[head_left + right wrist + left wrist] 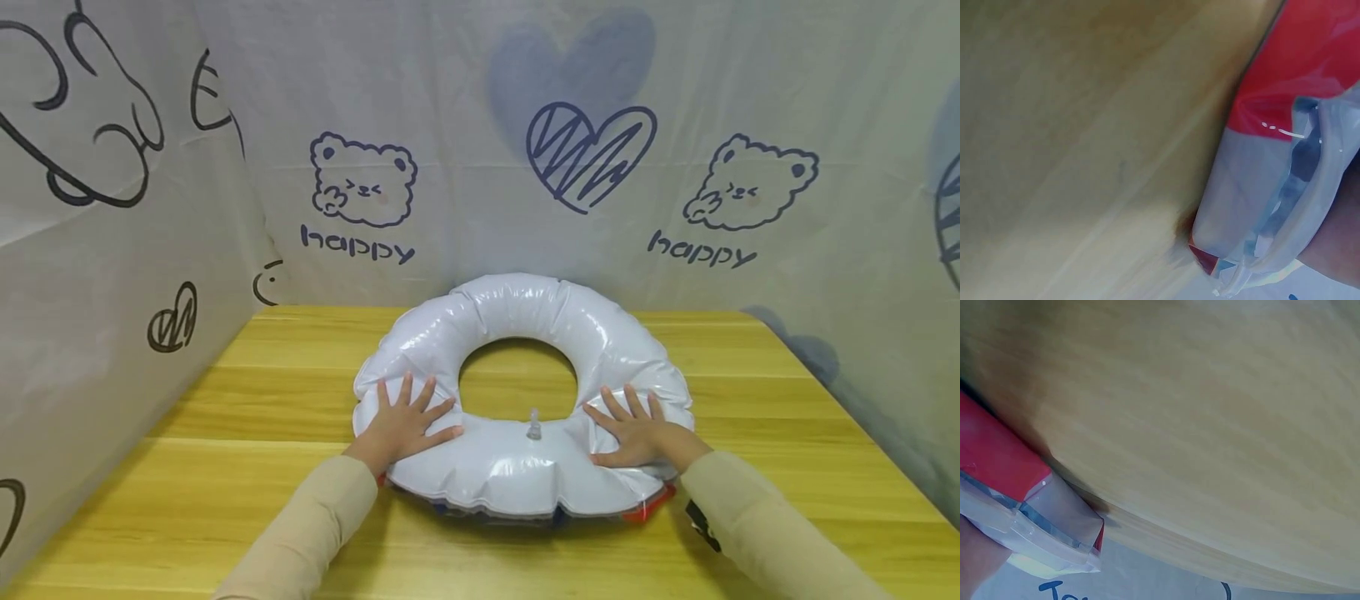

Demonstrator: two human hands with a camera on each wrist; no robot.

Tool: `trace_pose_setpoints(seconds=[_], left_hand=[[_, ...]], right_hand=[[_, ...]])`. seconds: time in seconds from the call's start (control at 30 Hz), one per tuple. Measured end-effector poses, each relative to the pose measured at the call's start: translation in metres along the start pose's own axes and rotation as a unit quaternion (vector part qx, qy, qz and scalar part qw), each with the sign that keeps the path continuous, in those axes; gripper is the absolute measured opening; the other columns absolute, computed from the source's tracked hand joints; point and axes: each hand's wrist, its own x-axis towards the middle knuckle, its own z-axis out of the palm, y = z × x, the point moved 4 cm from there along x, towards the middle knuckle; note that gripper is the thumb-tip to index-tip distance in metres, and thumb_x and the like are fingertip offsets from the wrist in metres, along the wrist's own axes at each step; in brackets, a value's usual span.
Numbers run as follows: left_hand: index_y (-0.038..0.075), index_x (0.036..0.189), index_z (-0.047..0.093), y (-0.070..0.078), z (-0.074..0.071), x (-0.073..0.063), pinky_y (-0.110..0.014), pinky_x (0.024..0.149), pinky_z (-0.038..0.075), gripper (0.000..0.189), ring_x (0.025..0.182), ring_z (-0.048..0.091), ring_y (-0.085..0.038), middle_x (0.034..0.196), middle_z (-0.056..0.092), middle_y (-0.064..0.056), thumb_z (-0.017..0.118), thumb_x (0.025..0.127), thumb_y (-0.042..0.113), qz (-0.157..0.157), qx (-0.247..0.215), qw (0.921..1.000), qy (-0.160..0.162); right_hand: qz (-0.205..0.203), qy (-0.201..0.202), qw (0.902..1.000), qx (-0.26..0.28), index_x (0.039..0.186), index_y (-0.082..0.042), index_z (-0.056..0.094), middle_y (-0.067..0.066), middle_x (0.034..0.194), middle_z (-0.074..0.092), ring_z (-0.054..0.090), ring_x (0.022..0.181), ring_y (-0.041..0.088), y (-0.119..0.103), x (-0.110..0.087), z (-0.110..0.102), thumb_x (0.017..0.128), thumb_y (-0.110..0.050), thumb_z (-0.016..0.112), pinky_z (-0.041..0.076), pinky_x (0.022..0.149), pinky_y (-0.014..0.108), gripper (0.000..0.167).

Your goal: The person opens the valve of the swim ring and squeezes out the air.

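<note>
An inflated white swim ring (517, 475) lies on the wooden table, its round hole facing up. On its inner edge at the front stands a small clear valve (533, 425). My left hand (405, 421) rests on the ring's left side, fingers spread. On the right side my right hand (637, 429) presses down with its fingers spread too. The left wrist view shows the ring's red and white underside (1004, 450) against the table. A similar red panel (1297, 62) shows in the right wrist view, with a clear seam beside the hand.
The wooden table (225, 467) has a rounded far right corner. Pale cloth (480, 167) printed with bears, hearts and the word happy hangs behind it and along both sides. A small black item (702, 525) shows by the right sleeve.
</note>
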Motion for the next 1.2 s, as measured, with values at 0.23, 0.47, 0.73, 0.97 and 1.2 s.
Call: trace_pose_setpoints(seconds=[0.23, 0.47, 0.73, 0.97, 1.2], left_hand=[[0.027, 0.143, 0.036, 0.0016, 0.0029, -0.0007, -0.072, 0.103, 0.000, 0.062, 0.140, 0.008, -0.048, 0.155, 0.017, -0.014, 0.036, 0.091, 0.060, 0.002, -0.010, 0.9999, 0.004], [0.027, 0.143, 0.036, 0.0028, 0.0025, -0.0032, -0.073, 0.103, 0.003, 0.061, 0.139, 0.011, -0.049, 0.155, 0.019, -0.015, 0.037, 0.091, 0.059, -0.003, -0.002, 1.0000, -0.007], [0.027, 0.144, 0.033, 0.0046, 0.0035, -0.0016, -0.072, 0.103, 0.005, 0.066, 0.139, 0.011, -0.049, 0.155, 0.018, -0.015, 0.032, 0.090, 0.064, 0.004, 0.021, 0.9997, -0.006], [0.026, 0.145, 0.031, 0.0063, 0.0068, -0.0014, -0.073, 0.102, 0.005, 0.063, 0.138, 0.012, -0.050, 0.154, 0.018, -0.017, 0.035, 0.092, 0.059, 0.005, 0.023, 0.9997, -0.007], [0.026, 0.145, 0.031, 0.0055, 0.0095, 0.0034, -0.072, 0.103, 0.005, 0.061, 0.138, 0.012, -0.049, 0.155, 0.018, -0.016, 0.035, 0.093, 0.058, 0.000, 0.019, 0.9998, -0.011]], right_hand=[[-0.004, -0.001, 0.9997, 0.023, 0.148, -0.017, 0.019, 0.023, 0.155, 0.000, -0.009, 0.138, 0.051, 0.0022, 0.0004, 0.0021, 0.084, -0.064, 0.047, -0.010, 0.104, 0.068, 0.084], [-0.014, 0.008, 0.9995, 0.026, 0.147, -0.016, 0.022, 0.024, 0.154, 0.001, -0.009, 0.138, 0.051, -0.0006, -0.0020, 0.0006, 0.085, -0.062, 0.048, -0.009, 0.104, 0.068, 0.082], [-0.001, 0.005, 0.9998, 0.017, 0.147, -0.016, 0.021, 0.022, 0.155, 0.000, -0.010, 0.138, 0.050, 0.0004, -0.0014, -0.0027, 0.085, -0.062, 0.047, -0.010, 0.105, 0.067, 0.081], [-0.006, 0.011, 0.9997, 0.019, 0.147, -0.015, 0.022, 0.023, 0.154, 0.001, -0.009, 0.138, 0.051, -0.0001, -0.0012, -0.0002, 0.087, -0.059, 0.048, -0.009, 0.105, 0.067, 0.079], [-0.004, 0.011, 0.9999, 0.004, 0.147, -0.015, 0.023, 0.024, 0.154, 0.002, -0.007, 0.138, 0.052, -0.0006, -0.0030, -0.0009, 0.087, -0.057, 0.048, -0.007, 0.105, 0.068, 0.077]])
